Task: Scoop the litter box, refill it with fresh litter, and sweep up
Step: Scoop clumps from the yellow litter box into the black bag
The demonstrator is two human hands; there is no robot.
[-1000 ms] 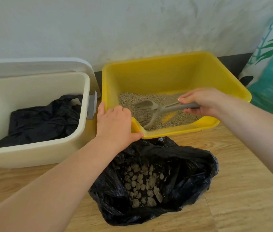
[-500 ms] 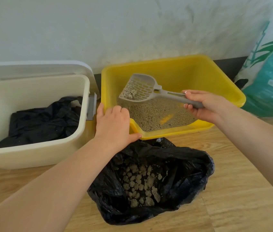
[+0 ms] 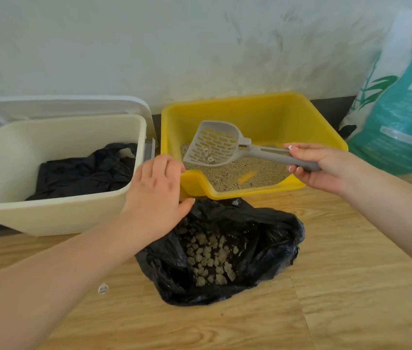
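Your right hand (image 3: 326, 165) grips the grey slotted plastic scoop (image 3: 215, 144), now sifted to few clumps; left hand (image 3: 157, 195), fingers relaxed (fingertips blurred), hides the yellow litter box's (image 3: 270, 107) corner.

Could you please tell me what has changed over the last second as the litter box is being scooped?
The right hand, keeping its grip on the handle, lifted the scoop out of the litter; it is now raised over the yellow litter box with a few clumps left in it. The left hand stayed at the box's front corner. The black bag of clumps and the cream bin did not move.
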